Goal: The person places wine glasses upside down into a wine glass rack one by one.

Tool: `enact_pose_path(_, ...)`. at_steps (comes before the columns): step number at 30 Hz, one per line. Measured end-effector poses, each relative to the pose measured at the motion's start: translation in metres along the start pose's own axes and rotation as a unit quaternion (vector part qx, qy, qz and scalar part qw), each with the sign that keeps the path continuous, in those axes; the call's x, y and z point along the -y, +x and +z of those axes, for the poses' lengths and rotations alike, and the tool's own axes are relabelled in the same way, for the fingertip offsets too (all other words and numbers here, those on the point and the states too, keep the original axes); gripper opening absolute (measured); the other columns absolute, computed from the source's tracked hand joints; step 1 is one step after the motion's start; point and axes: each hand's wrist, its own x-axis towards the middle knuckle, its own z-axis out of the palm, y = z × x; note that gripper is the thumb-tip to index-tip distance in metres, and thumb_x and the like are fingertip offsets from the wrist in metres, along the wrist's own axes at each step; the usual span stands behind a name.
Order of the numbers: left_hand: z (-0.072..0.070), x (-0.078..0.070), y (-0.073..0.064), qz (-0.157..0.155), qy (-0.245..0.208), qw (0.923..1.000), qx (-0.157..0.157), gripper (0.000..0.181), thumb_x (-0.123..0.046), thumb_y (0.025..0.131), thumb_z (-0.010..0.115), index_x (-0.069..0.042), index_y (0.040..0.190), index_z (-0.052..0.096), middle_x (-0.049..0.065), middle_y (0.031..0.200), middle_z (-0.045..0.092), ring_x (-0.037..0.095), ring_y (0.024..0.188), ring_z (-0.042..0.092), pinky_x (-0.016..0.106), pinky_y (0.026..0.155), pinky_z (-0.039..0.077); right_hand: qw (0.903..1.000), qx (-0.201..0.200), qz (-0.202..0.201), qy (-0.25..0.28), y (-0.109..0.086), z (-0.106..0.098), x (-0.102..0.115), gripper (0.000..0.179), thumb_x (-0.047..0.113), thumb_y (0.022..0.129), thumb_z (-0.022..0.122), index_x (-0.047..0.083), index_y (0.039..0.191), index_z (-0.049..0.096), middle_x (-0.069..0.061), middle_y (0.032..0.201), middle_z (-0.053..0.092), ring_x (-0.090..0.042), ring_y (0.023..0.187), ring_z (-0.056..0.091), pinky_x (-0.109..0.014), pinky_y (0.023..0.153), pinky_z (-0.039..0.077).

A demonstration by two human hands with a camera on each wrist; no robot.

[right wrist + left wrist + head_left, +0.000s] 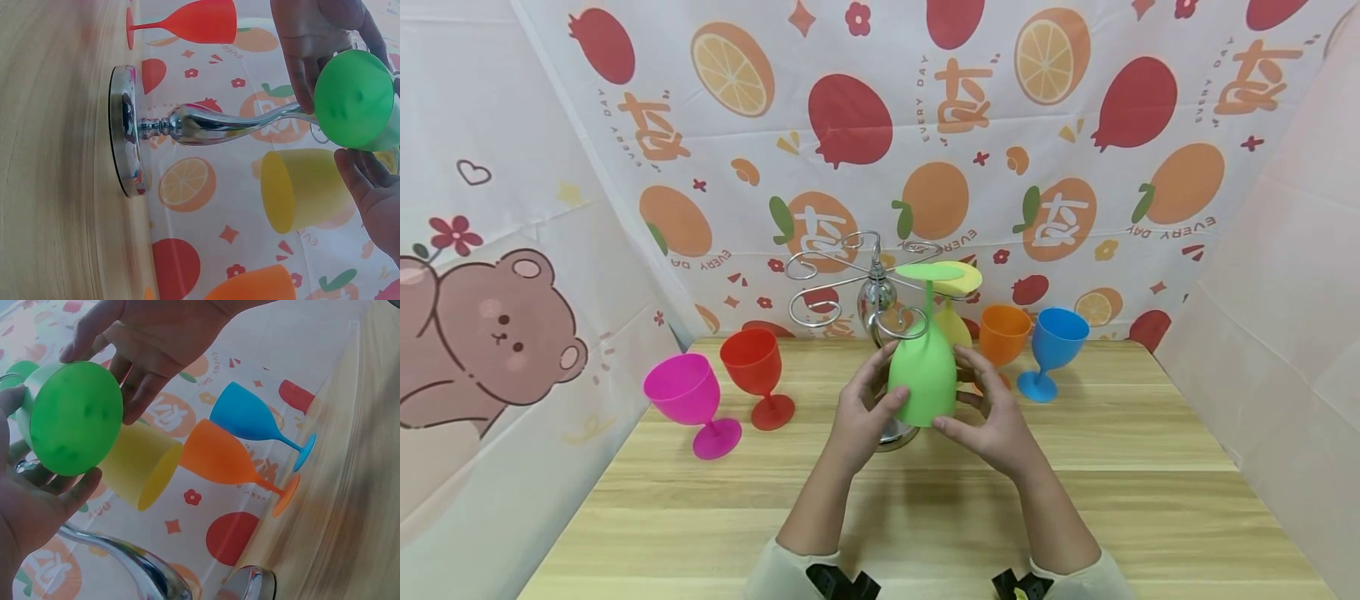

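Two hands [865, 408] [997, 425] are holding one green goblet [923, 383] — one yellow goblet [303, 190] is hanging, four upright goblets [682, 390] [751, 362] [1003, 335] [1060, 337] standing. The backdrop [895, 50] is repeating "EVERY DAY".

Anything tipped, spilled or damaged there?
Nothing stands out; no spills. Pink cup, red cup, orange cup and blue cup stand upright on the table; the yellow cup hangs upside down from the rack, where the left hand and right hand hold the inverted green cup.
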Motion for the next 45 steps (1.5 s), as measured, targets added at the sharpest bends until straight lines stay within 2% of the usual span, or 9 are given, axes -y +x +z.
enact_pose_path(4, -0.001, -0.001, 0.0, -0.01, -0.002, 0.9999, -0.003, 0.057, -0.024, 0.094, 0.063, -0.021, 0.147, 0.042, 0.01, 0.146, 0.049, 0.027, 0.134, 0.047, 0.044, 0.106, 0.045, 1.0, -0.003, 0.0, -0.001, 0.001, 0.001, 0.0, 0.084, 0.005, 0.08, 0.08, 0.022, 0.15, 0.035, -0.006, 0.146, 0.046, -0.028, 0.122, 0.049, -0.03, 0.095, 0.053)
enact_pose_path(9, -0.003, 0.0, 0.0, -0.011, -0.015, 0.9998, 0.002, 0.062, -0.028, 0.093, 0.065, -0.017, 0.148, 0.04, 0.013, 0.148, 0.047, 0.03, 0.136, 0.045, 0.046, 0.107, 0.044, 0.9999, -0.011, 0.003, -0.006, 0.001, 0.001, -0.001, 0.081, 0.006, 0.08, 0.079, 0.023, 0.148, 0.038, -0.004, 0.144, 0.049, -0.026, 0.122, 0.05, -0.029, 0.094, 0.053)
enact_pose_path(14, -0.006, 0.002, 0.001, -0.02, -0.025, 0.9995, 0.003, 0.069, -0.032, 0.089, 0.071, -0.018, 0.148, 0.04, 0.013, 0.146, 0.047, 0.03, 0.135, 0.046, 0.049, 0.11, 0.04, 0.9998, -0.02, 0.007, -0.006, 0.0, 0.001, 0.0, 0.08, 0.006, 0.08, 0.08, 0.015, 0.149, 0.039, -0.006, 0.143, 0.051, -0.027, 0.122, 0.051, -0.033, 0.095, 0.054)
enact_pose_path(18, -0.008, 0.002, 0.001, -0.019, -0.035, 0.9992, 0.008, 0.07, -0.03, 0.088, 0.072, -0.019, 0.148, 0.039, 0.01, 0.145, 0.047, 0.028, 0.133, 0.047, 0.046, 0.11, 0.04, 0.9995, -0.028, 0.01, -0.004, 0.0, 0.0, 0.003, 0.078, 0.006, 0.08, 0.08, 0.013, 0.148, 0.041, -0.007, 0.142, 0.052, -0.027, 0.124, 0.052, -0.036, 0.096, 0.053)
enact_pose_path(24, -0.01, 0.002, 0.002, -0.016, -0.053, 0.9983, 0.018, 0.074, -0.029, 0.087, 0.075, -0.02, 0.149, 0.038, 0.009, 0.144, 0.046, 0.028, 0.132, 0.046, 0.041, 0.109, 0.043, 0.9996, -0.026, -0.006, 0.013, 0.0, 0.0, 0.003, 0.073, 0.001, 0.081, 0.077, 0.01, 0.146, 0.044, -0.008, 0.142, 0.052, -0.026, 0.125, 0.052, -0.031, 0.098, 0.051)
enact_pose_path(32, -0.011, 0.001, 0.001, -0.017, -0.055, 0.9981, 0.019, 0.076, -0.026, 0.086, 0.076, -0.019, 0.15, 0.037, 0.01, 0.144, 0.045, 0.03, 0.13, 0.046, 0.054, 0.11, 0.038, 0.9995, -0.026, -0.017, 0.01, 0.0, -0.001, 0.003, 0.07, 0.001, 0.082, 0.076, 0.015, 0.144, 0.047, -0.006, 0.143, 0.053, -0.022, 0.126, 0.053, -0.032, 0.099, 0.051)
enact_pose_path(40, -0.014, 0.002, 0.001, -0.026, -0.043, 0.9987, 0.012, 0.077, -0.021, 0.083, 0.078, -0.021, 0.148, 0.038, 0.01, 0.142, 0.047, 0.029, 0.128, 0.048, 0.039, 0.103, 0.048, 0.9994, -0.026, -0.019, 0.012, -0.001, 0.0, 0.004, 0.069, 0.001, 0.082, 0.076, 0.017, 0.144, 0.049, -0.005, 0.142, 0.053, -0.024, 0.128, 0.052, -0.036, 0.099, 0.05)
enact_pose_path(45, -0.015, 0.001, 0.001, -0.031, -0.045, 0.9984, 0.012, 0.078, -0.018, 0.082, 0.079, -0.022, 0.148, 0.038, 0.011, 0.142, 0.047, 0.03, 0.129, 0.048, 0.051, 0.107, 0.043, 0.9992, -0.021, -0.028, 0.021, 0.0, 0.0, 0.004, 0.068, -0.002, 0.082, 0.075, 0.013, 0.143, 0.049, -0.008, 0.142, 0.052, -0.025, 0.13, 0.051, -0.039, 0.101, 0.049)
